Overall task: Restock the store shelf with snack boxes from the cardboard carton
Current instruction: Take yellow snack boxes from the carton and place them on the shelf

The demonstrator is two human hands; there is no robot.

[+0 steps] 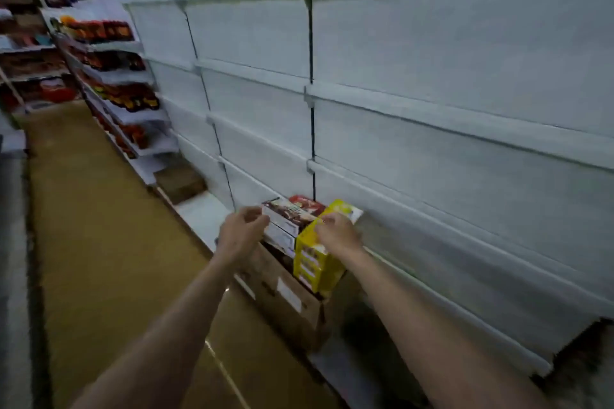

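A brown cardboard carton (285, 295) stands on the floor against the white store shelf (432, 129). Snack boxes stick out of its top: a yellow box (315, 262), a brown-and-white box (285, 212) and a red one (307, 204) behind. My right hand (337, 231) grips the upper part of the yellow box. My left hand (241, 231) hovers just left of the brown-and-white box with fingers curled, and it holds nothing that I can see. The image is blurred.
The white shelf tiers in front of me carry nothing. Further down the aisle, shelves at left hold red and dark bottles (109, 31). A second small carton (181, 181) sits on the bottom shelf edge. The tan floor (99, 226) runs along the left.
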